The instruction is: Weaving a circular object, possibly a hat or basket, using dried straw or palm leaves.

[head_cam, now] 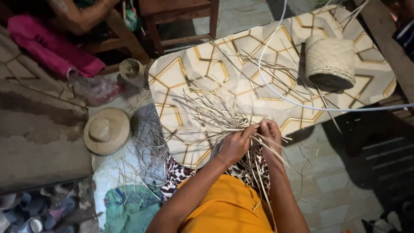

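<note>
My left hand (236, 144) and my right hand (271, 131) meet at the near edge of a patterned board (202, 69), both closed on a bundle of pale straw strips (215, 116). The strips fan out to the left and away over the board, and a few hang down past my lap. My arms come up from an orange garment at the bottom. A finished woven straw basket (330, 62) lies on its side at the board's far right.
A woven straw hat (106, 130) lies on the floor to the left, with loose straw beside it. A white cord (276, 82) curves over the board. Pink cloth (51, 47), a wooden chair frame (181, 21) and another person's arm (82, 15) are at the back.
</note>
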